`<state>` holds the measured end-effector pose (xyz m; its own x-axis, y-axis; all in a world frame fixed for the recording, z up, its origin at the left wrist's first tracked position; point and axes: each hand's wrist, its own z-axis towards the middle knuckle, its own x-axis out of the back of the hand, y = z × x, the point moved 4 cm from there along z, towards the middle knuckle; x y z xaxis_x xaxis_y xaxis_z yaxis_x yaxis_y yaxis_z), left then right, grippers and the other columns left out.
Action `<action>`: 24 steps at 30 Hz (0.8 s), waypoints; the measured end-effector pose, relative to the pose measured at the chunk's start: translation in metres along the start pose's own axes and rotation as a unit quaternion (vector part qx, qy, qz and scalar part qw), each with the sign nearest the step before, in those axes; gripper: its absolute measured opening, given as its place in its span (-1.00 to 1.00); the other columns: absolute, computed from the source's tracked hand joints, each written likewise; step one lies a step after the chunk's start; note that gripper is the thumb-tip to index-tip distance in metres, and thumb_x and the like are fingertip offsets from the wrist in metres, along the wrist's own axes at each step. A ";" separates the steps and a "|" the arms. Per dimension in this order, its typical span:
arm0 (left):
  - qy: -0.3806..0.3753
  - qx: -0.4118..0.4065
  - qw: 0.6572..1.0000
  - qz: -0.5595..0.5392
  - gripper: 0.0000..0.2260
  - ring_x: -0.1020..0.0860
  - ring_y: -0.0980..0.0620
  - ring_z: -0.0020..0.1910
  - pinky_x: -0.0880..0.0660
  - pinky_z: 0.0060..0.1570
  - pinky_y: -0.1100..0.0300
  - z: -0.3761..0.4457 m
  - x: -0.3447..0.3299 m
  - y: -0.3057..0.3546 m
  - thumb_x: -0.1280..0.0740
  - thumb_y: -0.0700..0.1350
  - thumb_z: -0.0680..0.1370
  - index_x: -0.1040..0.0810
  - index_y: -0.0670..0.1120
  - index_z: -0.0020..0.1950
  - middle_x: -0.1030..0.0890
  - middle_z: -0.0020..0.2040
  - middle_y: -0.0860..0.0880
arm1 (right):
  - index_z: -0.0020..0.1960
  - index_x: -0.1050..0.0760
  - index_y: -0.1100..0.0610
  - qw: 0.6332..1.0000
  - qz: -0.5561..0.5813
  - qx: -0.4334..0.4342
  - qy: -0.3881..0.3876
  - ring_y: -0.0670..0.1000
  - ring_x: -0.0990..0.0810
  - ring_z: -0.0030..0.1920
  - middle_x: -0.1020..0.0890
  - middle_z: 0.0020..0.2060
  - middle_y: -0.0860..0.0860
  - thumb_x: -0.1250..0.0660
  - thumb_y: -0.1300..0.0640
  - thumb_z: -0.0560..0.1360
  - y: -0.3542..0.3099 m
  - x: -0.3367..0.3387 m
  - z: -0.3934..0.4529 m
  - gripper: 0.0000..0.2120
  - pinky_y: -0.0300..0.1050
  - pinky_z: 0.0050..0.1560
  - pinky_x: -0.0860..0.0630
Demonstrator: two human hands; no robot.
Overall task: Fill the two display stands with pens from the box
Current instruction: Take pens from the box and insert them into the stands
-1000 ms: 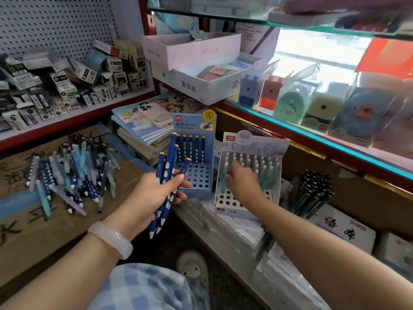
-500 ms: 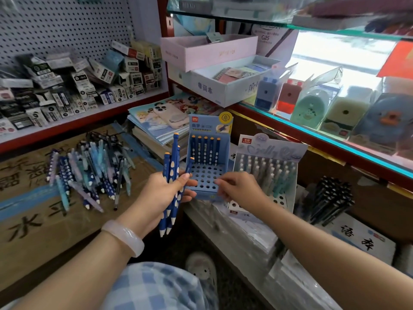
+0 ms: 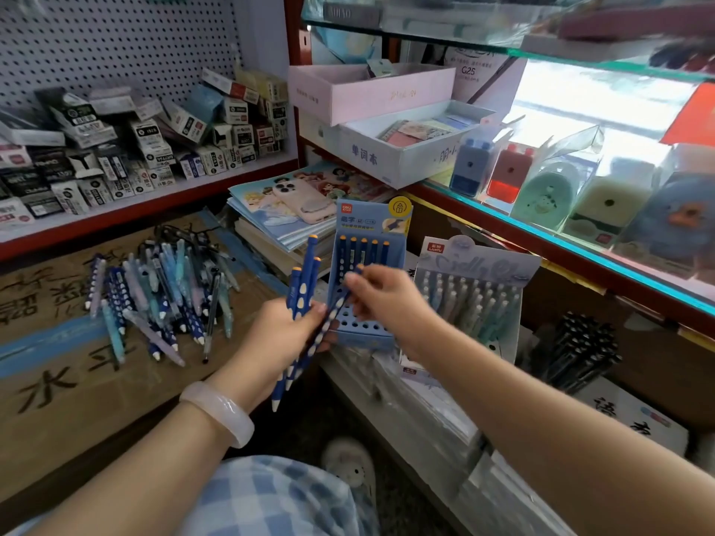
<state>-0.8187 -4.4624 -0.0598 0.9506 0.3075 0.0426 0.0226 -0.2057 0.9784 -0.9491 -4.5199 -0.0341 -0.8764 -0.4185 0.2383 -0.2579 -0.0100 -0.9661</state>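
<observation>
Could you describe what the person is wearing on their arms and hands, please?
Both forearms are bare, with no sleeves or gloves showing. The left wrist carries a smooth, pale, translucent bangle. The right hand and wrist show no jewellery. The fingers wear no visible rings.

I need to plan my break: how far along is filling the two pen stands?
Done: the white stand looks mostly full. In hand: the left hand holds dark blue pens; the right hand pinches one. Left: the blue stand has one back row filled, and loose pens remain piled.
</observation>
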 end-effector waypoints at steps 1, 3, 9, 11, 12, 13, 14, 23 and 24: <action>0.010 0.011 1.000 -0.010 -0.88 -0.62 0.02 -0.43 -0.59 -0.34 0.17 0.002 0.003 -0.001 -0.23 -0.23 0.58 -0.53 -0.22 -0.09 -0.63 -0.30 -0.12 | -0.10 -0.47 0.15 0.999 0.017 0.005 0.031 -0.09 -0.53 -0.30 -0.55 -0.28 0.01 -0.21 0.12 0.58 -0.005 0.011 0.005 -0.85 -0.23 -0.17 -0.55; 0.014 0.031 0.999 -0.005 -0.86 -0.60 0.05 -0.49 -0.58 -0.42 0.20 0.004 0.010 -0.002 -0.20 -0.21 0.60 -0.49 -0.20 -0.12 -0.62 -0.28 -0.15 | -0.07 -0.47 0.14 0.992 0.069 0.015 0.108 -0.09 -0.57 -0.30 -0.58 -0.25 0.04 -0.21 0.14 0.59 -0.013 0.039 0.017 -0.88 -0.21 -0.15 -0.61; 0.023 0.011 0.998 0.058 -0.84 -0.35 0.15 -0.64 -0.30 -0.61 0.29 0.015 0.026 -0.014 -0.22 -0.17 0.59 -0.51 -0.22 -0.10 -0.59 -0.45 -0.05 | -0.15 -0.44 0.11 0.954 -0.150 0.081 0.248 0.04 -0.65 -0.16 -0.63 -0.17 0.09 -0.24 0.20 0.58 -0.017 0.077 0.051 -0.87 -0.01 -0.06 -0.62; 0.010 0.016 0.999 0.037 -0.85 -0.34 0.15 -0.63 -0.28 -0.61 0.30 0.017 0.025 -0.016 -0.23 -0.17 0.59 -0.51 -0.21 -0.11 -0.57 -0.42 -0.07 | -0.02 -0.43 0.15 0.943 -0.209 0.089 0.243 0.09 -0.64 -0.13 -0.62 -0.12 0.12 -0.25 0.21 0.57 -0.008 0.073 0.056 -0.99 0.10 -0.07 -0.60; 0.004 0.017 0.999 0.033 -0.85 -0.34 0.15 -0.63 -0.28 -0.61 0.30 0.017 0.024 -0.017 -0.23 -0.17 0.58 -0.51 -0.21 -0.11 -0.57 -0.40 -0.08 | 0.02 -0.42 0.17 0.934 -0.247 0.091 0.240 0.11 -0.63 -0.12 -0.61 -0.11 0.14 -0.25 0.20 0.56 -0.004 0.070 0.058 -0.94 0.14 -0.08 -0.59; -0.001 0.016 0.999 0.032 -0.85 -0.34 0.15 -0.63 -0.28 -0.61 0.30 0.018 0.024 -0.018 -0.23 -0.17 0.58 -0.51 -0.22 -0.10 -0.56 -0.40 -0.09 | 0.05 -0.41 0.18 0.924 -0.291 0.089 0.231 0.14 -0.61 -0.11 -0.61 -0.10 0.16 -0.25 0.19 0.56 0.001 0.068 0.061 -0.91 0.15 -0.09 -0.58; -0.004 0.015 0.999 0.033 -0.85 -0.34 0.14 -0.63 -0.28 -0.61 0.30 0.018 0.025 -0.019 -0.23 -0.17 0.58 -0.51 -0.22 -0.10 -0.56 -0.41 -0.08 | 0.06 -0.41 0.19 0.914 -0.330 0.083 0.220 0.15 -0.60 -0.10 -0.61 -0.09 0.17 -0.24 0.17 0.57 0.004 0.065 0.062 -0.89 0.16 -0.09 -0.57; 0.001 0.021 1.000 0.017 -0.85 -0.33 0.14 -0.63 -0.27 -0.62 0.30 0.025 0.032 -0.026 -0.23 -0.19 0.58 -0.51 -0.25 -0.10 -0.57 -0.39 -0.10 | 0.16 -0.37 0.19 0.865 -0.456 0.069 0.198 0.17 -0.57 -0.06 -0.59 -0.01 0.17 -0.14 0.14 0.62 0.005 0.063 0.073 -0.82 0.03 -0.18 -0.51; 0.001 0.021 1.000 0.015 -0.85 -0.33 0.14 -0.63 -0.27 -0.63 0.31 0.026 0.032 -0.027 -0.23 -0.19 0.57 -0.51 -0.26 -0.10 -0.57 -0.39 -0.10 | 0.17 -0.37 0.18 0.864 -0.459 0.071 0.195 0.17 -0.57 -0.06 -0.59 -0.02 0.17 -0.14 0.14 0.62 0.005 0.063 0.074 -0.82 0.05 -0.17 -0.53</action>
<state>-0.7812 -4.4710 -0.0904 0.9506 0.3019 0.0725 0.0070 -0.2543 0.9671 -0.9755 -4.6131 -0.0316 -0.4076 0.1628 0.8985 -0.8884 -0.2981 -0.3490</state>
